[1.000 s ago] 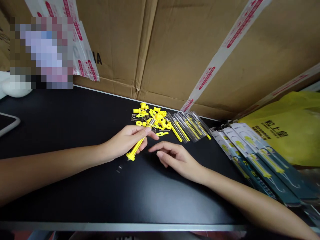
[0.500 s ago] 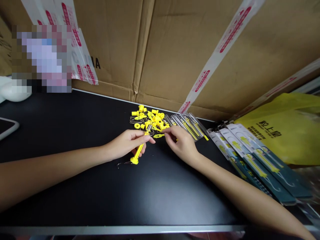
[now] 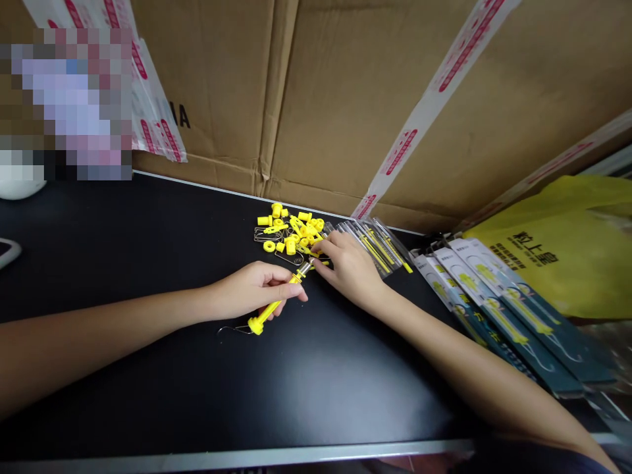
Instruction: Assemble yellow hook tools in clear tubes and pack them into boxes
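Observation:
My left hand (image 3: 254,288) is wrapped round a slim yellow hook tool (image 3: 270,311), which slants up to the right. A thin wire hook (image 3: 234,328) sticks out of its lower flanged end, and a silver metal sleeve (image 3: 305,268) forms its upper end. My right hand (image 3: 353,268) is closed right at that metal tip, thumb and fingers pinched together. Whatever small thing they hold is hidden by the fingers. Just beyond the hands lies a pile of small yellow plastic parts (image 3: 291,246), with bent wire clips (image 3: 266,234) among them.
Clear plastic sleeves with yellow sticks (image 3: 380,247) lie behind my right hand. Carded hook tools (image 3: 498,309) and a yellow bag (image 3: 582,257) are at the right. A large cardboard box (image 3: 207,79) stands along the back of the black table (image 3: 222,395). A blurred-out patch covers the upper left.
My right hand has moved left from beside the pile to the tool's metal tip. The left hand has lowered slightly, with the tool tilted more to the right. The view has shifted a little.

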Action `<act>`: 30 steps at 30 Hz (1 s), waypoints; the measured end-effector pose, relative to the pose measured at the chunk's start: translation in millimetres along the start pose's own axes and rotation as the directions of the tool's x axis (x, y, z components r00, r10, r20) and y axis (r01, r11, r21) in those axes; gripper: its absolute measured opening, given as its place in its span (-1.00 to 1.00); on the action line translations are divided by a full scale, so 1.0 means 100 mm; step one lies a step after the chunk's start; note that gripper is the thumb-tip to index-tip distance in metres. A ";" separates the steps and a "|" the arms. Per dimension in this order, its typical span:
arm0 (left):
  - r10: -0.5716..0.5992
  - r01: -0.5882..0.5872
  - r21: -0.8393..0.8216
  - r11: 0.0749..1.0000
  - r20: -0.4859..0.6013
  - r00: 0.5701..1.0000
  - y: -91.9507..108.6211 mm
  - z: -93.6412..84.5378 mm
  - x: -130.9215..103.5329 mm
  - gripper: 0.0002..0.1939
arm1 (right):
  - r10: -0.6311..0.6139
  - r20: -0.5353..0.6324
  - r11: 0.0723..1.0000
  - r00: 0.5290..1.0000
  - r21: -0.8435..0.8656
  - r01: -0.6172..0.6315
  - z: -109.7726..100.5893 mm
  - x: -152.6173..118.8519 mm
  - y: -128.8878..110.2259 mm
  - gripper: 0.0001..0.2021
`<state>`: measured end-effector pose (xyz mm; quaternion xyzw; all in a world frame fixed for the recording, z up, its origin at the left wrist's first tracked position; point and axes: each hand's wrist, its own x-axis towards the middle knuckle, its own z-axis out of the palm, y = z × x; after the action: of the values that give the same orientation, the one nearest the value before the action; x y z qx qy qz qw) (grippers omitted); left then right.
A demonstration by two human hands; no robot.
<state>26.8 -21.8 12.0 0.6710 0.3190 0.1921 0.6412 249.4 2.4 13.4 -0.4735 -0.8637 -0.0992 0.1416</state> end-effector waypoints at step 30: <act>-0.011 0.011 -0.007 1.000 -0.006 1.000 -0.01 0.00 0.02 -0.59 | 0.069 -0.082 0.996 0.994 0.055 -0.064 0.05 0.03 0.08 -0.91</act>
<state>28.6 -20.6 10.6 0.6664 0.3238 0.1918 0.6437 254.1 11.1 10.2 -0.4936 -0.8430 -0.0917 0.1932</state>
